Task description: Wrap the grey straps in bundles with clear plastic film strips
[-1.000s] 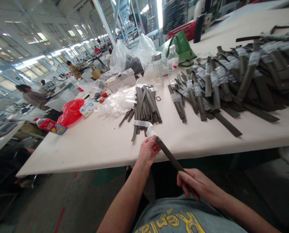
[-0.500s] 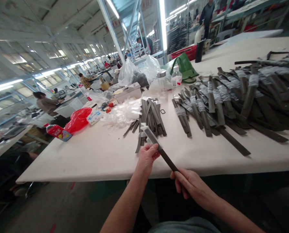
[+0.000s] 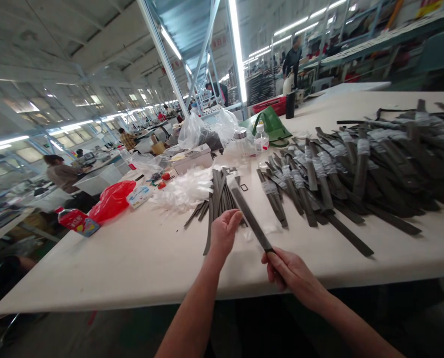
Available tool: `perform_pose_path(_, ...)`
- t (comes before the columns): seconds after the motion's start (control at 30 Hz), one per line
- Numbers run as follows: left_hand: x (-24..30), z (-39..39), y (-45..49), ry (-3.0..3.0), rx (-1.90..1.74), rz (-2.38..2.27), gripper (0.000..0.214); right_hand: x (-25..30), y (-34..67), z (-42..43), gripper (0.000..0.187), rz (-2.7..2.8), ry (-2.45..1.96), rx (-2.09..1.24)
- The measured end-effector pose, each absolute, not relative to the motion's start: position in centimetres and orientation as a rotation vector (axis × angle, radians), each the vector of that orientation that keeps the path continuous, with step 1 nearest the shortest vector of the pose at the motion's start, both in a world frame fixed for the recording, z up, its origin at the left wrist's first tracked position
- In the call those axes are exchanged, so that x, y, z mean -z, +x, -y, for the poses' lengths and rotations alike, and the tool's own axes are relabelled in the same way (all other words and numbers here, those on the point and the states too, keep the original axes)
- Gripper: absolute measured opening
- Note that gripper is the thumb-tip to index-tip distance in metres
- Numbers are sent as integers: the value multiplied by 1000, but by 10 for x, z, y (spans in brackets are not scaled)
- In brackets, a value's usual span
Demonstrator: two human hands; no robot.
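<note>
Currently right hand [image 3: 289, 271] clamped around near end of dark strap [image 3: 252, 221], which angles away over the surface [image 3: 132, 258]. Left hand [image 3: 225, 231] loosely spread beside loose strap pile [image 3: 220, 196]; contact with strap unclear.

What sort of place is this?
Likely a factory floor: bundled straps piled on a long table, a worker at another bench, strip lights overhead. The right hand holds one strap.
</note>
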State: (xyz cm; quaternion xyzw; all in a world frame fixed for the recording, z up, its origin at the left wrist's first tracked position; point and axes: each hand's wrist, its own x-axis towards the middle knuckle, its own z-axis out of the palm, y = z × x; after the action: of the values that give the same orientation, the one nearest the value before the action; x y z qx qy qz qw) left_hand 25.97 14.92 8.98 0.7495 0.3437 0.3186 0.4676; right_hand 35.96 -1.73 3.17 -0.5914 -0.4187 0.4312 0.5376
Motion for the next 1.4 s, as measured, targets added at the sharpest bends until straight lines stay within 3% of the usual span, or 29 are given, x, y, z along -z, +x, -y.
perform_pose_path(0.1, -80, -128, 268, 1399, -824, -690, 39, -33, 351, 16, 42, 1028, -1405, -1085)
perform_pose_path(0.27, -61, -82, 256, 1243, -675, -689, 35, -37, 347, 10, 43, 1061, -1364, -1002)
perform_pose_path(0.5, -91, -104, 234, 1008, -1076, -671, 31, -35, 334, 26, 43, 1237, -1430, -1091)
perform_pose_path(0.7, -68, -72, 235, 954, -830, -708, 31, -41, 337, 21, 43, 1254, -1460, -1001)
perform_pose_path(0.93, -85, -96, 226, 788, -1106, -648, 32, -42, 332, 31, 44, 1356, -1513, -1018)
perform_pose_path(1.1, -55, -72, 229, 796, -790, -753, 35, -39, 335, 32, 42, 1313, -1522, -982)
perform_pose_path(1.27, -41, -61, 222, 858, -736, -802, 41, -52, 377, 23, 37, 1312, -1631, -804)
perform_pose_path(1.4, -39, -59, 211, 850, -642, -819, 43, -90, 454, 5, 36, 1205, -2000, -437)
